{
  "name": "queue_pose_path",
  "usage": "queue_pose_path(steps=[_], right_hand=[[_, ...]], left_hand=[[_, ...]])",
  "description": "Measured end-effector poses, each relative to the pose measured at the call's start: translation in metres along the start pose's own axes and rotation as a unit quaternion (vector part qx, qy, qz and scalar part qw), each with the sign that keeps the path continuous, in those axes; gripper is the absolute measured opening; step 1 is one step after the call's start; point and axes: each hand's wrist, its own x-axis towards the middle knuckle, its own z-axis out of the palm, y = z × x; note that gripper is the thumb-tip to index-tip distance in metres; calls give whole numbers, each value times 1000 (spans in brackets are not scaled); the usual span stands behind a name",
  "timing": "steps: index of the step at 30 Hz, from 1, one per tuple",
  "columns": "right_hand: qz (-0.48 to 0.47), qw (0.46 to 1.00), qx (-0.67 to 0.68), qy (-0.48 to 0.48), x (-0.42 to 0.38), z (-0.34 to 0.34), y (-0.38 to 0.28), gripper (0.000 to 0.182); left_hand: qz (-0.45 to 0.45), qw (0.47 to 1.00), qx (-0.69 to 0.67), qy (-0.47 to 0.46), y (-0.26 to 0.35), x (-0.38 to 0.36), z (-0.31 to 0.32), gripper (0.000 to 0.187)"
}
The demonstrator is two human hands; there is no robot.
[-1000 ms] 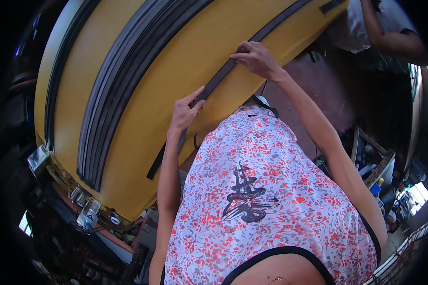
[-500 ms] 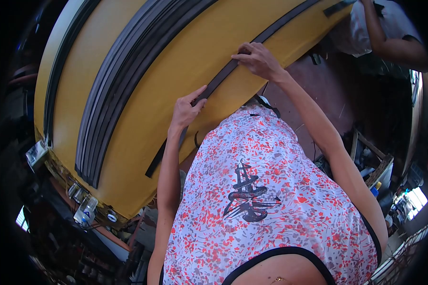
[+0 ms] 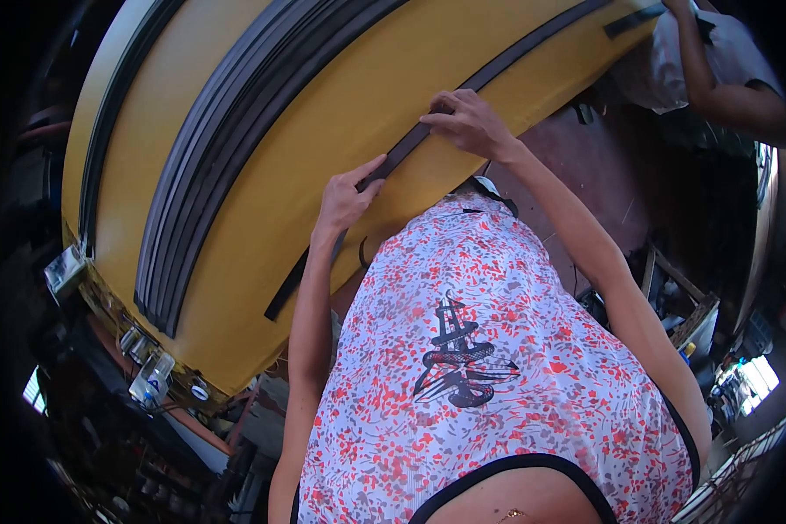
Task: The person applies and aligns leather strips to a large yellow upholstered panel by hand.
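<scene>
A long dark strip (image 3: 515,54) lies in a curve along the near side of a yellow tabletop (image 3: 358,105). My left hand (image 3: 348,199) has the strip between its thumb and its outstretched index finger. Farther along the same strip, my right hand (image 3: 472,124) pinches it, fingers curled over its edge. Below my left wrist the strip's near end (image 3: 279,301) rests on the yellow surface. Beyond my hands, several similar dark strips (image 3: 227,113) lie side by side in a thick band.
Another dark strip (image 3: 113,105) runs along the far left of the tabletop. At upper right a co-worker (image 3: 725,61) in a light top stands by the table, near a short dark strip (image 3: 633,19). A clear container (image 3: 153,380) sits by the table's lower left edge.
My right hand has slid slightly down the strip, a little nearer my left hand. My left hand stays almost in the same place. The view has shifted slightly.
</scene>
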Motion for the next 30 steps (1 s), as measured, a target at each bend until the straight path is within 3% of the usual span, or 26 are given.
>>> queue_pose_path(steps=[19,21,25,28,30], right_hand=[[-1,1000,-15,22,0,3,-14,24],[-3,1000,-12,20,0,8,-19,25],[-6,1000,-14,21,-5,23,-30,29],[0,1000,-6,28,-10,33,-43,40],[0,1000,-20,-2,-14,37,-52,48]], left_hand=[[-27,999,45,-8,5,1,-3,43],[44,997,59,23,-1,3,-1,46],[75,995,59,40,-4,3,0,46],[30,998,51,19,-5,3,0,46],[93,992,70,55,-2,2,0,46]])
